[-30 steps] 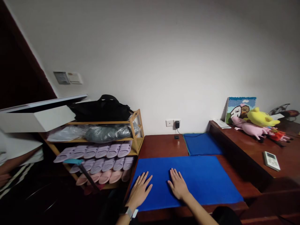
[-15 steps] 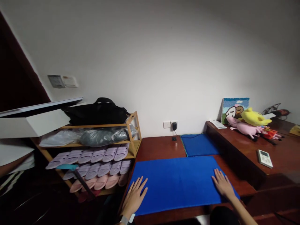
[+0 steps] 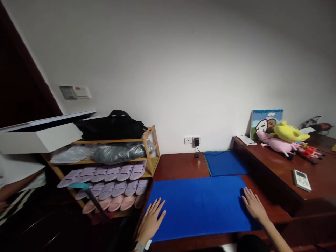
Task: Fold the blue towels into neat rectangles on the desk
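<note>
A blue cloth [image 3: 202,206] lies spread flat over the front of the dark red wooden bench [image 3: 181,164]. At its left edge rests my left hand [image 3: 151,218], palm down with the fingers spread. My right hand [image 3: 254,204] is at the cloth's right edge, its fingers stretched out and partly over the bare wood. Neither hand holds anything. Behind this cloth, against the wall, lies a smaller blue cloth [image 3: 225,163] with a greenish edge.
On the left a wooden rack [image 3: 151,150] carries several slippers [image 3: 112,173], plastic-wrapped bundles and a black bag [image 3: 112,126]. A white box [image 3: 55,138] juts out beside it. The raised right-hand surface holds plush toys [image 3: 288,134], a picture and a white remote [image 3: 301,180]. A plugged-in adapter [image 3: 196,141] trails a cord.
The view has shifted slightly, so most things sit a little further right. My right hand has moved slightly outward at the cloth's right edge. My left hand stays in place.
</note>
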The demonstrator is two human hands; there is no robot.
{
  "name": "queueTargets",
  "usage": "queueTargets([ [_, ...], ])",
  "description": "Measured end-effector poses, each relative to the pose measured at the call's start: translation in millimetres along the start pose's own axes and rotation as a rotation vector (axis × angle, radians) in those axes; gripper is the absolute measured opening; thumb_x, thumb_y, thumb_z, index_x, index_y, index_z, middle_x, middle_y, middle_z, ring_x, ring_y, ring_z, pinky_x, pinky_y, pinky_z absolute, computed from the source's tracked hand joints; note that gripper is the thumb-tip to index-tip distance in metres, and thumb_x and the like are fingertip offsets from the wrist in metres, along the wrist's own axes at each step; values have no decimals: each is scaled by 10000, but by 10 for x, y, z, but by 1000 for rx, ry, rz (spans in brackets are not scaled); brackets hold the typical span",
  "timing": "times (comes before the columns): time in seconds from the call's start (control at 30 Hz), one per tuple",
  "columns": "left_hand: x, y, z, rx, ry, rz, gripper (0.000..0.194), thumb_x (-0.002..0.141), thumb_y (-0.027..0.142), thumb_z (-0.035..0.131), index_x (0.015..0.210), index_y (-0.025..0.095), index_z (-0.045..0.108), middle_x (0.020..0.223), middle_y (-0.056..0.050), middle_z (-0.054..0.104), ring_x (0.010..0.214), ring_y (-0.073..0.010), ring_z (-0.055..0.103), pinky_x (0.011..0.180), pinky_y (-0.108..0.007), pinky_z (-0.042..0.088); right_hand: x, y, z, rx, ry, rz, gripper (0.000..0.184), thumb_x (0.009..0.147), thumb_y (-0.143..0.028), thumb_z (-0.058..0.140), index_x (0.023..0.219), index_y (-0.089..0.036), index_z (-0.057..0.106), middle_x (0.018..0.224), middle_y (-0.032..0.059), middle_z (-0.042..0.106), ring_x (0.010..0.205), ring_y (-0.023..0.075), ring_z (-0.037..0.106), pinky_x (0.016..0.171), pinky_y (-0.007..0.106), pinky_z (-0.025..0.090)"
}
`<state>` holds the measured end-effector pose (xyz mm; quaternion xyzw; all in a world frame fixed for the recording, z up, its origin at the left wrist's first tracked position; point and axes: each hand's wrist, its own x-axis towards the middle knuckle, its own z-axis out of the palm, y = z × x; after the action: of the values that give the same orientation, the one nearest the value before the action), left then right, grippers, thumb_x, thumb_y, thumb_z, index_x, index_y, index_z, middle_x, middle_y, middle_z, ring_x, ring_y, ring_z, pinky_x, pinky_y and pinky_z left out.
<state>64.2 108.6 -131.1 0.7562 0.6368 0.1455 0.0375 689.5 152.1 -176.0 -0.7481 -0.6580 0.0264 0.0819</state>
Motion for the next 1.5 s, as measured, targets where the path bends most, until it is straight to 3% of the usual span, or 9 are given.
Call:
queueTargets([
  [0.23,-15,-14,-31,-33,3,-6,555,1054,564,405,1568,369,473,1680,0,406,1559,-246,357,1302,-495,277,565,-289,-210,54,-90,-21,727,987,-505,234,1593,-166,448,1688,74,381,1584,250,288,1296,465,230],
  [0.33,-41,-23,-12,-17,9,-7,565,1041,575,424,1575,394,455,1697,12,372,1561,-256,354,1300,-494,285,756,-178,-277,77,-95,-13,699,975,-479,249,1536,-172,532,1637,89,470,1549,260,373,1276,480,286],
  [0.47,-1,-47,12,4,-26,-78,569,1010,597,458,1549,417,491,1678,24,418,1544,-261,392,1279,-490,319,840,41,-161,98,-35,-25,736,963,-505,222,1547,-170,520,1632,75,480,1538,263,393,1280,475,291],
  [0.63,385,-55,-205,58,-86,-146,422,991,496,461,1327,381,690,1450,-14,671,1326,-258,622,1101,-422,488,828,98,-26,89,-40,-18,761,972,-547,194,1606,-201,432,1692,42,379,1580,250,305,1301,475,231],
  [0.77,876,-143,-318,117,-7,-164,468,1001,414,411,1366,280,671,1441,-74,670,1328,-257,617,1119,-405,467,825,60,-74,49,-58,5,743,982,-510,191,1633,-203,375,1713,40,336,1593,228,267,1298,463,218],
  [0.9,1174,-349,-121,134,46,-199,571,1010,442,396,1513,219,551,1610,-106,524,1509,-281,442,1230,-462,360,829,66,-77,38,-53,23,735,991,-525,182,1642,-234,355,1714,18,337,1592,217,272,1299,449,205],
  [1.13,1215,-567,194,103,54,-239,623,1027,509,376,1586,245,456,1685,-90,408,1560,-264,357,1242,-463,335,862,86,-83,58,-85,70,752,993,-548,204,1656,-212,318,1720,30,330,1590,224,276,1293,451,229],
  [1.3,1227,-554,195,92,58,-234,625,1027,484,375,1581,210,465,1691,-112,388,1561,-281,356,1252,-474,318,1097,249,-235,278,-117,119,687,943,-590,294,1486,-289,589,1621,37,504,1480,330,458,1189,605,370],
  [1.5,1239,-530,184,114,63,-248,605,1020,465,362,1563,233,494,1675,-85,428,1552,-263,372,1235,-445,345,1255,415,-204,462,-33,57,673,924,-481,270,1319,-193,734,1496,78,633,1401,264,563,1192,435,408],
])
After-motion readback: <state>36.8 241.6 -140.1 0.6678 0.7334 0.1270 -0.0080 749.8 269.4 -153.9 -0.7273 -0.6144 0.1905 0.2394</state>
